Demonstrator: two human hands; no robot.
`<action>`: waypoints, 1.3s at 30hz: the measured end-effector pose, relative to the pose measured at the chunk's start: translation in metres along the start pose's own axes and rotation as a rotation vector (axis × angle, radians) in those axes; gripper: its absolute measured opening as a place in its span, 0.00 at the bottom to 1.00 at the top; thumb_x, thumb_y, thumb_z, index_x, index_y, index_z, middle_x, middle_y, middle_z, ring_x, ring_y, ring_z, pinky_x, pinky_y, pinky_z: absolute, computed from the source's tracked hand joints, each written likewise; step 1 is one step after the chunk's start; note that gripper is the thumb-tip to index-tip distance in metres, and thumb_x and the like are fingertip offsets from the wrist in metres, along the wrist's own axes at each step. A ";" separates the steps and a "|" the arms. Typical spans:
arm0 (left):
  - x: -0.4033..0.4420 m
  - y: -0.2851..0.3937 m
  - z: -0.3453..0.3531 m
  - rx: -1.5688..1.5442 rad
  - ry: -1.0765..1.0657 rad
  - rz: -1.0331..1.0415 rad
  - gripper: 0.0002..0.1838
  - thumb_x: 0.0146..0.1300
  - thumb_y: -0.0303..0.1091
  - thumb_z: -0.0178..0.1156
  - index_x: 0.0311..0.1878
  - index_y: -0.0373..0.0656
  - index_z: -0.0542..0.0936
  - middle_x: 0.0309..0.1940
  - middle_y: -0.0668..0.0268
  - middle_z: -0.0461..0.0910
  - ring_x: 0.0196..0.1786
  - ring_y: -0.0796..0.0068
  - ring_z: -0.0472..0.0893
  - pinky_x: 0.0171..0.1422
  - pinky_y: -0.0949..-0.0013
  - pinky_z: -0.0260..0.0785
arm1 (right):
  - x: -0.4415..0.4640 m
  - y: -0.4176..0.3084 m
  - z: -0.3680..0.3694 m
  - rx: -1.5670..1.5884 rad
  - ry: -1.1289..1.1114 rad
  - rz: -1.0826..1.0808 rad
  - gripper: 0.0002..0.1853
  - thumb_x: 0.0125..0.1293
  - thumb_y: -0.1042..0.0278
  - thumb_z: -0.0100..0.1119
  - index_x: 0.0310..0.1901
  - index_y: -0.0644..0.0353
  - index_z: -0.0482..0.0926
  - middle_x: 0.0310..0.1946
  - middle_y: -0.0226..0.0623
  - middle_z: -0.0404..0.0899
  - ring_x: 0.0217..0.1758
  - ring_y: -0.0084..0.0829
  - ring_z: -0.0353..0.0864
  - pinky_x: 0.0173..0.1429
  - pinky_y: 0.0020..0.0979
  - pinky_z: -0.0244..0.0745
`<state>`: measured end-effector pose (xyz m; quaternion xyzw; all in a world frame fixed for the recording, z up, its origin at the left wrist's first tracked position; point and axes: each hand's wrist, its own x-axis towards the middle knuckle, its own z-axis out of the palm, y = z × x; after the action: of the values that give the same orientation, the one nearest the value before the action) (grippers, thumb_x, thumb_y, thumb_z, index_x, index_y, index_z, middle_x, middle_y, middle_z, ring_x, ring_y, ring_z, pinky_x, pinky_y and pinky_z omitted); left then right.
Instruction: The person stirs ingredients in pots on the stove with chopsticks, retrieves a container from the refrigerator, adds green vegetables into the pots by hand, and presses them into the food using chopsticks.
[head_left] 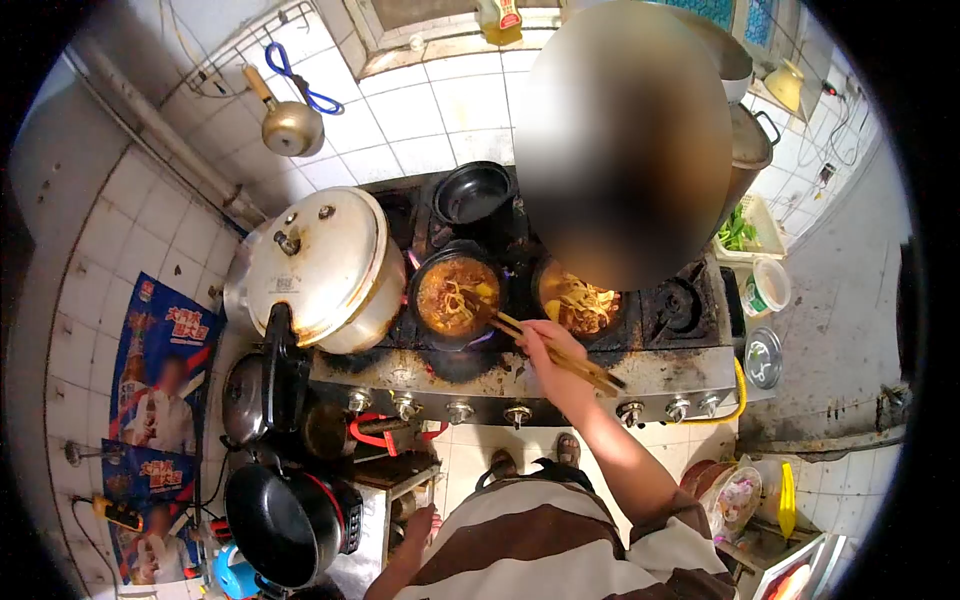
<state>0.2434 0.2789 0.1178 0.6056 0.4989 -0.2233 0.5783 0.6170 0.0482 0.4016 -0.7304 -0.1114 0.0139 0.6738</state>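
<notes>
On the stove (680,372), a pressure cooker (322,262) stands left of one noodle pot (452,249), with a second noodle pot (625,308) further right. Behind the first sits a pan (472,193); greens (738,228) lie in a basket (754,255) past the stove's right end.

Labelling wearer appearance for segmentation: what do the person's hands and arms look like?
Right hand: ungloved, bare wrist and forearm, no watch or markings visible. Right sleeve: short, brown and off-white, matching the broad-striped shirt. Left hand: small in view, no glove seen; finer detail unclear.
</notes>
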 end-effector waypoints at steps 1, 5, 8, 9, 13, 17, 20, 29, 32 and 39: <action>0.000 -0.004 -0.001 -0.007 -0.010 0.009 0.21 0.63 0.49 0.51 0.40 0.36 0.74 0.31 0.61 0.78 0.31 0.71 0.79 0.34 0.70 0.73 | -0.002 -0.003 -0.004 0.056 0.016 -0.001 0.09 0.66 0.69 0.52 0.43 0.63 0.76 0.35 0.34 0.77 0.34 0.20 0.77 0.39 0.21 0.71; 0.002 -0.009 -0.003 -0.059 -0.024 -0.001 0.20 0.62 0.48 0.52 0.40 0.37 0.74 0.30 0.62 0.78 0.30 0.71 0.79 0.33 0.70 0.73 | -0.007 -0.002 -0.016 0.120 -0.002 0.011 0.09 0.66 0.72 0.51 0.42 0.67 0.75 0.38 0.37 0.76 0.37 0.23 0.79 0.42 0.21 0.74; 0.000 -0.008 -0.004 -0.059 -0.029 -0.003 0.19 0.62 0.48 0.52 0.39 0.38 0.74 0.29 0.62 0.78 0.29 0.71 0.79 0.32 0.70 0.73 | -0.009 -0.013 -0.015 -0.069 0.040 -0.131 0.06 0.63 0.76 0.52 0.40 0.66 0.76 0.32 0.40 0.78 0.33 0.28 0.78 0.39 0.25 0.72; -0.001 -0.007 -0.005 -0.059 -0.029 -0.003 0.19 0.62 0.47 0.52 0.39 0.38 0.74 0.29 0.62 0.78 0.29 0.71 0.79 0.32 0.70 0.73 | -0.007 -0.013 -0.017 -0.063 0.070 -0.185 0.06 0.63 0.76 0.53 0.39 0.67 0.76 0.32 0.40 0.78 0.33 0.29 0.78 0.39 0.26 0.72; -0.003 -0.005 -0.006 -0.055 -0.030 -0.006 0.18 0.62 0.47 0.53 0.38 0.39 0.75 0.28 0.63 0.78 0.28 0.71 0.79 0.31 0.71 0.73 | -0.001 -0.007 -0.026 -0.093 0.129 -0.315 0.05 0.61 0.77 0.54 0.38 0.68 0.76 0.33 0.42 0.77 0.33 0.32 0.78 0.38 0.28 0.72; -0.004 0.003 -0.006 -0.021 -0.029 0.000 0.16 0.61 0.46 0.53 0.38 0.40 0.75 0.27 0.63 0.78 0.27 0.71 0.79 0.30 0.71 0.73 | 0.007 -0.009 -0.016 -0.118 0.100 -0.324 0.05 0.62 0.76 0.54 0.38 0.67 0.76 0.33 0.43 0.77 0.33 0.32 0.78 0.38 0.27 0.72; 0.000 0.005 -0.005 -0.008 -0.031 0.020 0.16 0.61 0.45 0.54 0.37 0.41 0.75 0.26 0.63 0.78 0.27 0.71 0.79 0.29 0.71 0.72 | 0.005 -0.009 -0.013 -0.122 0.029 -0.217 0.07 0.64 0.74 0.52 0.41 0.68 0.75 0.35 0.40 0.76 0.35 0.27 0.78 0.41 0.23 0.73; -0.003 0.006 -0.004 -0.018 -0.004 0.027 0.17 0.61 0.47 0.54 0.34 0.40 0.75 0.25 0.63 0.77 0.25 0.70 0.78 0.27 0.70 0.71 | 0.007 0.016 -0.011 0.003 0.066 -0.115 0.10 0.66 0.72 0.51 0.43 0.69 0.74 0.38 0.37 0.76 0.39 0.23 0.79 0.43 0.20 0.74; -0.005 0.007 -0.002 0.024 0.040 0.069 0.18 0.61 0.48 0.54 0.33 0.39 0.75 0.24 0.63 0.77 0.24 0.70 0.77 0.26 0.69 0.71 | 0.009 0.015 -0.009 0.073 0.078 -0.097 0.10 0.66 0.72 0.51 0.44 0.69 0.74 0.38 0.36 0.76 0.40 0.23 0.79 0.43 0.20 0.74; -0.001 0.003 -0.006 -0.117 -0.047 0.023 0.16 0.62 0.47 0.52 0.28 0.43 0.72 0.20 0.68 0.72 0.19 0.76 0.71 0.20 0.72 0.63 | 0.024 0.024 0.012 -0.023 0.103 -0.215 0.09 0.66 0.71 0.51 0.44 0.67 0.74 0.37 0.35 0.75 0.40 0.23 0.78 0.44 0.21 0.72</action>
<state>0.2435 0.2848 0.1219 0.5713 0.4904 -0.2012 0.6266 0.6418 0.0632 0.3802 -0.7218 -0.1546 -0.0971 0.6676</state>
